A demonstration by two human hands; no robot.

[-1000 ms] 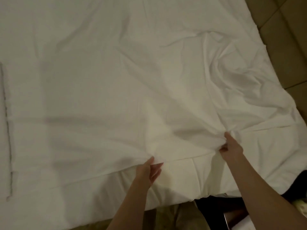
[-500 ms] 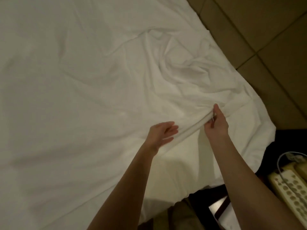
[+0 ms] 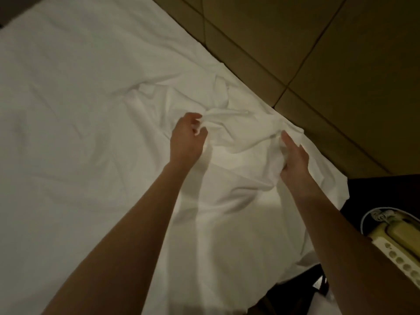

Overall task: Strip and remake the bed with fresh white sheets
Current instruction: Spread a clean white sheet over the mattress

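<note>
the white cotton sheet (image 3: 91,133) lies spread over the bed, flat across the left and far areas and bunched into creases near the right edge, where one corner hangs over the side beside the tan tiled floor (image 3: 318,53).

your left hand (image 3: 186,139) sits over the bunched fabric with fingers curled; its grip appears to pinch a ridge of cloth, though the fingertips are partly hidden. your right hand (image 3: 294,156) lies at the next fold toward the edge, fingers fairly straight and thumb side against the cloth; from this view you cannot tell whether its grip has closed on the fabric.

the step in hand is judged to be gathering or straightening the sheet at this corner. to do it well:
- take a full fold in each hand, not a single thin layer.
- pull both hands apart along the edge to draw out the creases.
- keep tension even so the flat area does not shift.

a cream corded telephone (image 3: 397,246) rests on a dark nightstand (image 3: 375,189) at your right; keep the hanging corner away from it.
</note>
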